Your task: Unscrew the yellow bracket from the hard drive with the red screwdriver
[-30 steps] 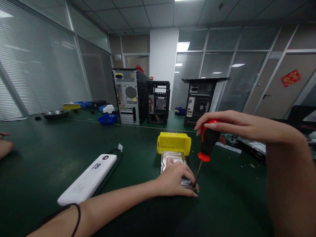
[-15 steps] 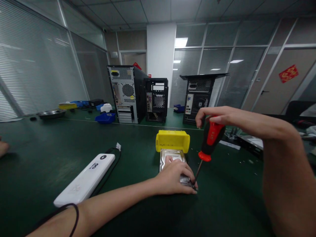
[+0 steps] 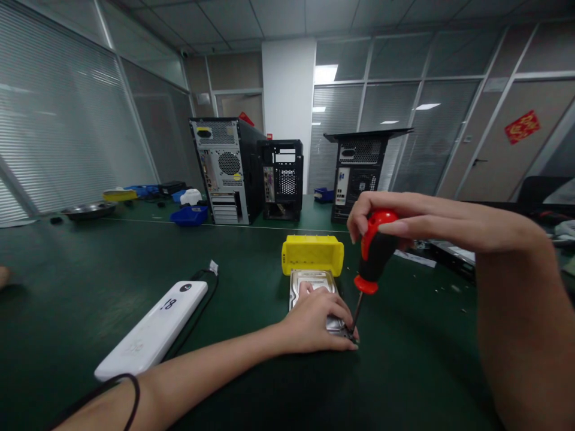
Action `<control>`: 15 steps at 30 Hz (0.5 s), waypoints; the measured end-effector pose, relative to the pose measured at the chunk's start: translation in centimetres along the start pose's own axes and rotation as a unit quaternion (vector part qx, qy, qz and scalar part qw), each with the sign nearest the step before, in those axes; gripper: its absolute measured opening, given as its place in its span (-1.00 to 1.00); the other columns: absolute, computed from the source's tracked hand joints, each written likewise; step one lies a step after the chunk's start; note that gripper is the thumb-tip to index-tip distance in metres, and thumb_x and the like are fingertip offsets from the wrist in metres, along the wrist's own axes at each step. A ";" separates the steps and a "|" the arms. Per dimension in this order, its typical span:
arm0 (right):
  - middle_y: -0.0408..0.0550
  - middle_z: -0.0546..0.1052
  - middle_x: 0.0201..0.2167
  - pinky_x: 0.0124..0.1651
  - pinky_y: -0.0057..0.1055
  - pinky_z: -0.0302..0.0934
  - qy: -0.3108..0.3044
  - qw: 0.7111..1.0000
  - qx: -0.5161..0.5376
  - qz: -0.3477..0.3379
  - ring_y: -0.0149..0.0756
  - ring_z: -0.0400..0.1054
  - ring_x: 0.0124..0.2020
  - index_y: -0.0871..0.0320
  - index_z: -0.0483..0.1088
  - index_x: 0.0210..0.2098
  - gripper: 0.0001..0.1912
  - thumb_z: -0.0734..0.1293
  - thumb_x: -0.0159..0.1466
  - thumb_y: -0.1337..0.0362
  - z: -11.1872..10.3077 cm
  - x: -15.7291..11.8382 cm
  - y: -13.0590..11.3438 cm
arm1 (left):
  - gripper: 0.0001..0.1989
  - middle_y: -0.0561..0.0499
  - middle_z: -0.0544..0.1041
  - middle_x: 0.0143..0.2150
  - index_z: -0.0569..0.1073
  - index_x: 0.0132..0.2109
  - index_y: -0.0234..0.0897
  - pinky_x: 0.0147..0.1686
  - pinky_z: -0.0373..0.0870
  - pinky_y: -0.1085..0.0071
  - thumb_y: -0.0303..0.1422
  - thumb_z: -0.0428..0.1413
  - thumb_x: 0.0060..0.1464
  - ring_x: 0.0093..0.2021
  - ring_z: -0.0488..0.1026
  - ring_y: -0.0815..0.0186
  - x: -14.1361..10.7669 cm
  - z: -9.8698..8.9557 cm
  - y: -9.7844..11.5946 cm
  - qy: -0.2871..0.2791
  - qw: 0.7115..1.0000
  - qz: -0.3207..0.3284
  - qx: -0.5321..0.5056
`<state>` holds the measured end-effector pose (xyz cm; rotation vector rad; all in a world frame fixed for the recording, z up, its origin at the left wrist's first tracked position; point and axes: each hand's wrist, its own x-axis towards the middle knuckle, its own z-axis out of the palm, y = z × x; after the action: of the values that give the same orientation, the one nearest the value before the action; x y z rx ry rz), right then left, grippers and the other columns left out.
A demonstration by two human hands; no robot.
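Observation:
A silver hard drive (image 3: pixel 314 279) lies flat on the green table, its far end against a yellow bin (image 3: pixel 313 256). My left hand (image 3: pixel 317 320) grips the drive's near end, fingers bent over its top and near right corner, hiding part of it. Above and to the right, my right hand (image 3: pixel 395 221) holds a red and black screwdriver (image 3: pixel 376 254) by the top of its handle. The screwdriver leans slightly, and its tip meets the drive's near right corner beside my left fingers. The screw itself cannot be made out.
A white power bank (image 3: pixel 153 329) with a black cable lies left of my forearm. Several computer cases (image 3: pixel 227 170) stand at the back. A blue bin (image 3: pixel 188 215) and a metal dish (image 3: pixel 88 209) sit far left. Part of another person's hand (image 3: pixel 3 276) shows at the left edge.
My right hand's fingers have shifted around the handle, which has turned, showing more black. The left hand stays on the drive. The whole view has moved slightly.

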<state>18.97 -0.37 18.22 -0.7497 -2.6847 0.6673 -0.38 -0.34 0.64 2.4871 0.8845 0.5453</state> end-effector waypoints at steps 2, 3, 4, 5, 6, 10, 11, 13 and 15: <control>-0.05 0.40 -0.17 -0.19 -0.41 0.24 0.003 1.000 -0.017 -0.020 -0.28 0.31 -0.20 0.12 0.28 -0.12 -0.75 0.18 0.30 0.11 0.0 -0.1 0.0 | -0.81 0.07 0.54 -0.13 0.57 -0.29 -0.14 0.00 -0.02 0.19 -0.17 0.25 -0.04 -0.06 0.39 0.17 0.0 0.1 -0.1 0.000 1.000 0.000 0.005; -0.05 0.41 -0.17 -0.21 -0.42 0.24 0.005 0.999 -0.027 -0.028 -0.29 0.31 -0.22 0.12 0.29 -0.12 -0.76 0.20 0.29 0.14 0.1 -0.1 -0.1 | -0.81 0.06 0.54 -0.13 0.57 -0.29 -0.14 0.01 -0.02 0.19 -0.17 0.24 -0.04 -0.06 0.39 0.17 0.0 0.2 -0.1 -0.001 1.000 -0.001 0.006; -0.06 0.42 -0.18 -0.24 -0.43 0.23 0.006 0.999 -0.038 -0.034 -0.30 0.31 -0.25 0.12 0.30 -0.12 -0.78 0.21 0.29 0.16 0.1 0.0 -0.2 | -0.81 0.06 0.54 -0.13 0.57 -0.29 -0.15 0.01 -0.02 0.18 -0.17 0.24 -0.04 -0.06 0.39 0.17 0.0 0.2 -0.1 -0.001 1.000 -0.003 0.006; -0.07 0.43 -0.21 -0.27 -0.44 0.23 0.008 0.998 -0.049 -0.037 -0.31 0.32 -0.27 0.11 0.32 -0.13 -0.79 0.21 0.28 0.18 0.1 0.1 -0.3 | -0.80 0.05 0.54 -0.13 0.57 -0.28 -0.15 0.01 -0.02 0.18 -0.17 0.24 -0.04 -0.06 0.39 0.16 0.0 0.2 -0.1 0.000 1.000 -0.004 0.006; -0.07 0.44 -0.24 -0.30 -0.45 0.22 0.010 0.997 -0.063 -0.038 -0.31 0.32 -0.29 0.11 0.34 -0.14 -0.79 0.22 0.28 0.19 0.1 0.2 -0.4 | -0.80 0.04 0.54 -0.13 0.57 -0.28 -0.15 0.01 -0.02 0.17 -0.17 0.24 -0.05 -0.05 0.38 0.15 0.0 0.2 -0.1 -0.001 1.000 -0.005 0.005; -0.10 0.44 -0.38 -0.37 -0.46 0.15 0.040 0.990 -0.136 -0.012 -0.34 0.31 -0.38 0.16 0.39 -0.27 -0.76 0.22 0.28 0.12 0.4 0.9 -0.8 | -0.80 0.04 0.54 -0.12 0.57 -0.27 -0.14 0.01 -0.02 0.17 -0.17 0.25 -0.05 -0.06 0.39 0.15 0.0 0.0 0.1 -0.005 1.000 -0.004 -0.002; -0.11 0.42 -0.43 -0.39 -0.46 0.13 0.047 0.988 -0.148 -0.001 -0.36 0.29 -0.42 0.17 0.39 -0.33 -0.73 0.21 0.29 0.10 0.5 1.0 -0.8 | -0.81 0.06 0.54 -0.13 0.57 -0.28 -0.13 0.01 -0.02 0.18 -0.18 0.25 -0.05 -0.06 0.39 0.16 0.0 -0.1 0.1 -0.004 1.000 -0.001 -0.004; -0.14 0.37 -0.51 -0.42 -0.46 0.10 0.055 0.987 -0.153 0.014 -0.39 0.25 -0.48 0.18 0.36 -0.40 -0.68 0.18 0.30 0.07 0.6 1.1 -0.7 | -0.83 0.10 0.54 -0.15 0.57 -0.28 -0.12 0.01 -0.03 0.21 -0.19 0.25 -0.05 -0.07 0.40 0.19 -0.1 -0.1 0.1 -0.001 1.000 0.004 -0.004; -0.14 0.37 -0.48 -0.40 -0.45 0.12 0.058 0.989 -0.134 0.015 -0.38 0.26 -0.45 0.17 0.35 -0.36 -0.68 0.14 0.32 0.07 0.6 1.0 -0.5 | -0.84 0.12 0.54 -0.17 0.57 -0.29 -0.12 0.01 -0.04 0.23 -0.20 0.26 -0.04 -0.08 0.40 0.22 -0.1 -0.1 0.0 0.004 1.000 0.006 -0.003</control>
<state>17.70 -0.39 18.09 -0.8684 -2.6890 0.2598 -0.46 -0.40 0.71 2.4885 0.8706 0.5600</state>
